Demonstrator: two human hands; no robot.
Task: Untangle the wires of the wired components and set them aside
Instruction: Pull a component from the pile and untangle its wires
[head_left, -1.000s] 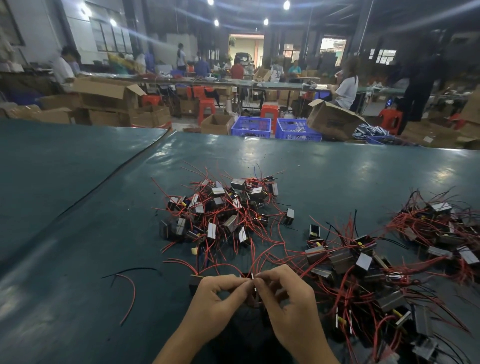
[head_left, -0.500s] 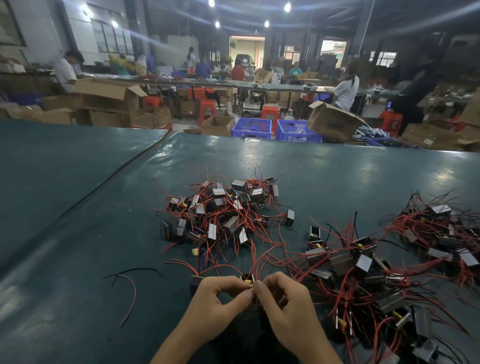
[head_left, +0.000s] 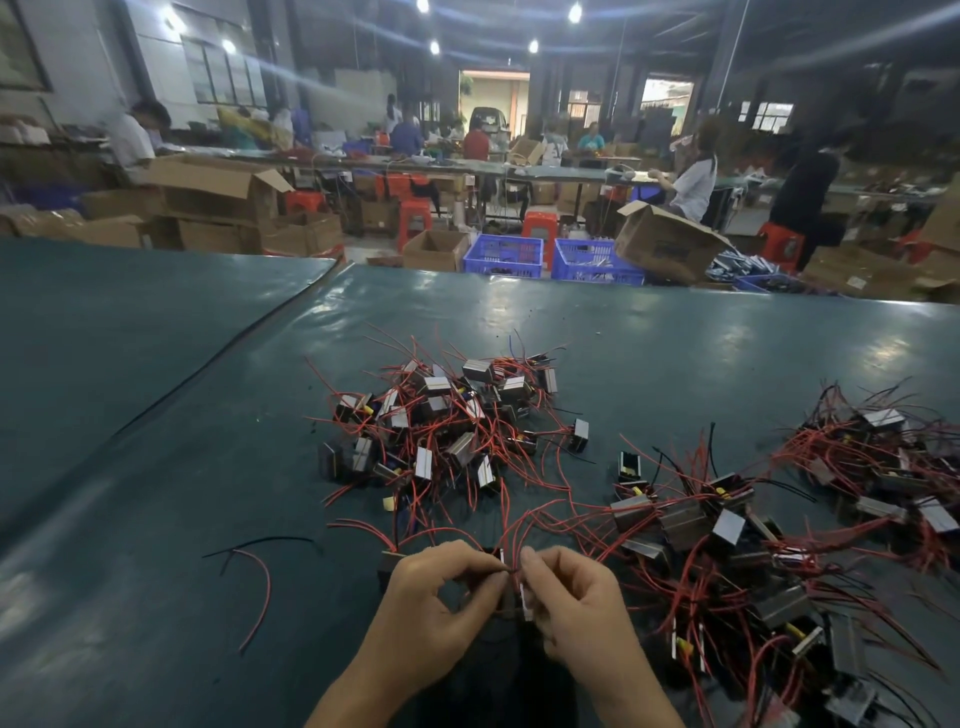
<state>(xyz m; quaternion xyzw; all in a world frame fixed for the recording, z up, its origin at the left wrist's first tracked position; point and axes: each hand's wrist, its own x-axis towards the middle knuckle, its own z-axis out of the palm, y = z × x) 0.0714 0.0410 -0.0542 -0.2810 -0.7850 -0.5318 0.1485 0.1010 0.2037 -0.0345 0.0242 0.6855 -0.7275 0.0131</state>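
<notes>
While close together, left hand (head_left: 431, 610) and right hand (head_left: 579, 610) on wires (head_left: 505, 540).

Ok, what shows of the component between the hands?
The component is a small dark block with a pale metallic edge, mostly hidden by fingers. Its thin red wires rise from the top, arching away across the table. The left hand pinches the wires at their base; the right hand grips the block.

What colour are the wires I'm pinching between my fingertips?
Red; the wires show best in the head view.
</notes>
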